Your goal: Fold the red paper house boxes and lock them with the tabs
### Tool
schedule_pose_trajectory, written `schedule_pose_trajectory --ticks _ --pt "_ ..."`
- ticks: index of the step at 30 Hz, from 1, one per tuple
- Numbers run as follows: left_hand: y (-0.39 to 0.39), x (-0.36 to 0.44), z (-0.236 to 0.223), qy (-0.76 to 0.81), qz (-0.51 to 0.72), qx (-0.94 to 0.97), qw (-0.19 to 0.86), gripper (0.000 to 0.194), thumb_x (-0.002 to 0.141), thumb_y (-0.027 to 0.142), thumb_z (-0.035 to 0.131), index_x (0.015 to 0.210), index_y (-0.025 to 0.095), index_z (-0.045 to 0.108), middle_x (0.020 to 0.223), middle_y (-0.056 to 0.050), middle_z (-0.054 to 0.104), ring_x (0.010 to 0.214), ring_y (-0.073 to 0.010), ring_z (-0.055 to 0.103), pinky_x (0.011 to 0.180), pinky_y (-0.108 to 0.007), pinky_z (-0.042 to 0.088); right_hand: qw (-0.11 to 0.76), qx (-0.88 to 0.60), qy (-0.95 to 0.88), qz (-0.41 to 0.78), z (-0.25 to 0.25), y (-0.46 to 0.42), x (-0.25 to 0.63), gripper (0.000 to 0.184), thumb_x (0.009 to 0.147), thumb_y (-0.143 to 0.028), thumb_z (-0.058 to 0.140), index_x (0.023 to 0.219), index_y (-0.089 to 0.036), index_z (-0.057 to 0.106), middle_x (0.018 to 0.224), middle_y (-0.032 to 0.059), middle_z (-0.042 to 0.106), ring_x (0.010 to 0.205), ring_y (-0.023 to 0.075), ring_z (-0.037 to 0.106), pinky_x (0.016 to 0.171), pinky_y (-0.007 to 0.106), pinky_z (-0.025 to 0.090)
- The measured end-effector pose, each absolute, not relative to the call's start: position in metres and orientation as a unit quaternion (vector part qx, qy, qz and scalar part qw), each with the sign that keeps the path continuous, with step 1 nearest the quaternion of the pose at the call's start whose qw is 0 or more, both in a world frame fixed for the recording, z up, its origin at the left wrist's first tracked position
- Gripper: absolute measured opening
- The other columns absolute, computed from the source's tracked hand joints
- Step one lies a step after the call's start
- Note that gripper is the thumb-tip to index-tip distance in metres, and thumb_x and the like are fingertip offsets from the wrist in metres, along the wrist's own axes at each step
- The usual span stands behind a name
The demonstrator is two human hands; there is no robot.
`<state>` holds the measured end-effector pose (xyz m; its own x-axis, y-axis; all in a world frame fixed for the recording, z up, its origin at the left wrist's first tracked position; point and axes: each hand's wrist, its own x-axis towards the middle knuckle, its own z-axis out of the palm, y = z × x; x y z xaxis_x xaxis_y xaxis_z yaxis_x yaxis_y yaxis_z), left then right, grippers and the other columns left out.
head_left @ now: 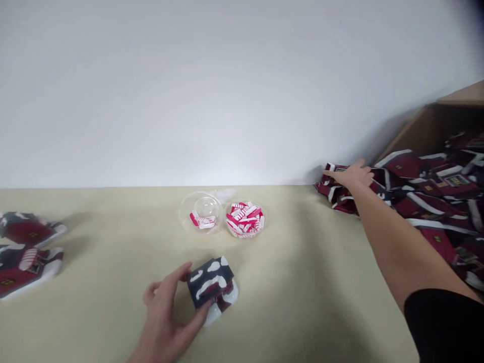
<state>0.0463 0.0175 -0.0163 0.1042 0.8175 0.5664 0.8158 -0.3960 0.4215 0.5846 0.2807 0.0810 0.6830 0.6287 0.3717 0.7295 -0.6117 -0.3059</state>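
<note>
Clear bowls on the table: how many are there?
2. One clear bowl sits at the far side of the table, holding a clear dome and a few pink-and-white pieces; the other bowl sits just to its right, full of such pieces. Any others would be out of view.

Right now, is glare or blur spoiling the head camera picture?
Head view: soft, even light, with faint shadows on the table; small highlights on the clear plastic bowl; the left hand and house-shaped fabric piece look fairly sharp; the right hand and fabric pile look slightly soft; a dark smear blurs the top right corner; wide-angle bending tilts the cardboard box.
</note>
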Motion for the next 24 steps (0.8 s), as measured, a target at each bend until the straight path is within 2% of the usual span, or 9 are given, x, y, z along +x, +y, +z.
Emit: schedule_pose_trajectory --ticks 3,5,9,12,16,20,24 --pt "0.017 0.045 -0.025 0.551 0.383 0.741 -0.003 0.061 0.076 0.043 0.068 0.132 0.029 0.047 0.109 -0.01 0.072 0.088 -0.0309 0.069 0.085 -0.047 0.044 0.258 -0.914 -0.308 -0.061 0.07 0.3 0.594 0.127 0.063 -0.066 0.08 0.154 -0.003 0.018 0.139 0.0445 0.036 0.136 0.0448 0.037 0.094 0.052 0.034" --pt "0.016 0.045 -0.027 0.557 0.382 0.737 -0.003 0.062 0.076 0.043 0.069 0.132 0.03 0.047 0.109 -0.01 0.072 0.088 -0.0309 0.068 0.086 -0.048 0.044 0.28 -0.91 -0.301 -0.048 0.067 0.308 0.596 0.13 0.062 -0.062 0.082 0.156 -0.004 0.013 0.142 0.0459 0.032 0.14 0.0458 0.031 0.095 0.056 0.033" --pt "0.014 0.045 -0.025 0.572 0.374 0.73 0.007 0.06 0.078 0.042 0.068 0.132 0.031 0.046 0.11 -0.009 0.072 0.088 -0.0297 0.068 0.086 -0.047 0.044 0.313 -0.908 -0.278 -0.026 0.066 0.31 0.598 0.127 0.064 -0.054 0.084 0.157 -0.008 0.01 0.144 0.0445 0.031 0.143 0.0467 0.027 0.099 0.058 0.029" --pt "0.015 0.044 -0.023 0.553 0.375 0.744 -0.005 0.061 0.078 0.043 0.068 0.133 0.03 0.046 0.108 -0.008 0.072 0.085 -0.028 0.069 0.083 -0.044 0.045 0.307 -0.906 -0.291 -0.027 0.067 0.3 0.594 0.12 0.067 -0.053 0.082 0.155 -0.008 0.015 0.142 0.0433 0.034 0.142 0.0457 0.028 0.102 0.056 0.028" --pt "0.018 0.046 -0.018 0.539 0.382 0.75 -0.018 0.06 0.079 0.043 0.068 0.132 0.027 0.045 0.109 -0.007 0.072 0.086 -0.0269 0.07 0.082 -0.042 0.042 0.291 -0.863 -0.394 -0.12 0.067 0.276 0.574 0.109 0.071 -0.052 0.079 0.151 -0.007 0.021 0.141 0.04 0.038 0.137 0.0443 0.033 0.102 0.052 0.028" --pt "0.02 0.049 -0.011 0.525 0.381 0.761 -0.008 0.059 0.081 0.046 0.067 0.131 0.026 0.044 0.105 -0.007 0.073 0.09 -0.0273 0.071 0.082 -0.041 0.039 0.222 -0.751 -0.564 -0.263 0.055 0.229 0.552 0.102 0.071 -0.049 0.078 0.15 -0.013 0.026 0.141 0.0302 0.042 0.134 0.039 0.034 0.107 0.049 0.024" --pt "0.02 0.052 -0.01 0.541 0.381 0.749 0.019 0.06 0.082 0.049 0.066 0.132 0.026 0.043 0.109 -0.009 0.072 0.095 -0.0293 0.07 0.087 -0.043 0.036 0.161 -0.661 -0.657 -0.325 0.022 0.162 0.546 0.089 0.068 -0.053 0.074 0.142 -0.014 0.042 0.138 0.0247 0.046 0.127 0.0393 0.04 0.107 0.054 0.027"
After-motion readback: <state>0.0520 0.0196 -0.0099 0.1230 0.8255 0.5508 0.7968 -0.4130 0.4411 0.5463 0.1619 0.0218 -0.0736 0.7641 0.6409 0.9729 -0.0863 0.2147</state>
